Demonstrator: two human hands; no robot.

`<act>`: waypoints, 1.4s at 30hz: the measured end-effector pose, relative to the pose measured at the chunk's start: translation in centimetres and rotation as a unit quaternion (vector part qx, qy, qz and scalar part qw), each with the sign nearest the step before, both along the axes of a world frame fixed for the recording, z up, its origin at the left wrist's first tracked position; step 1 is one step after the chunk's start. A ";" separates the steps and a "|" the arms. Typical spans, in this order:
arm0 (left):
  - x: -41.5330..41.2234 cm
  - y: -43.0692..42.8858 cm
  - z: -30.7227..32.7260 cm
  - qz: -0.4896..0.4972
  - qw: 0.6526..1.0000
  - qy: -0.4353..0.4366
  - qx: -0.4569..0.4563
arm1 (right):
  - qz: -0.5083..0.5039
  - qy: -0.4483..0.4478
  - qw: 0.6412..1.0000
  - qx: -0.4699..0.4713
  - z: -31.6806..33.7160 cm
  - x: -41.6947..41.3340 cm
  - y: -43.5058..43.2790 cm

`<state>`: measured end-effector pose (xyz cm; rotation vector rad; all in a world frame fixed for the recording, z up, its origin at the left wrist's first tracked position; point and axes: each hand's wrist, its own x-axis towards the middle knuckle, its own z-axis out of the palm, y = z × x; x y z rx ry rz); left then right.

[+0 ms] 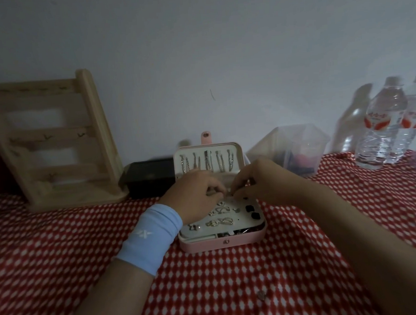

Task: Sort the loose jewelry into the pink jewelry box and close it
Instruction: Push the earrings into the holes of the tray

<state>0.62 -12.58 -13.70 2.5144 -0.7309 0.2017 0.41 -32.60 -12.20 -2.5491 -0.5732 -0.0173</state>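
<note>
Wooden rack [52,142] far left, black tray [149,178] and water bottles [385,122] behind, pink jewelry box [222,241] open mid-worktop [61,251], left hand [194,194] and right hand [257,178] meeting above it, fingertips pinched on something tiny, grip contents unclear, small loose piece [261,294] on the cloth nearer.

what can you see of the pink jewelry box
The pink jewelry box sits open on the red-and-white cloth, lid upright with a snap tab on top. Silvery pieces hang in a row inside the lid; the pale tray holds small ornaments and two dark studs. Both hands, left and right, work over its back part.
</note>
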 end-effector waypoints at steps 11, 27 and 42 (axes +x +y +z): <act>0.2 -0.1 -0.2 0.005 0.999 -0.002 0.039 | 0.014 -0.002 1.000 -0.027 0.2 -0.2 0.3; 0.0 -0.2 0.8 0.011 0.981 0.062 -0.185 | -0.002 0.069 0.988 0.136 1.7 -0.8 -0.3; 0.0 -0.7 0.7 0.024 0.947 0.088 -0.307 | -0.020 0.063 0.951 0.303 1.8 -1.2 -0.1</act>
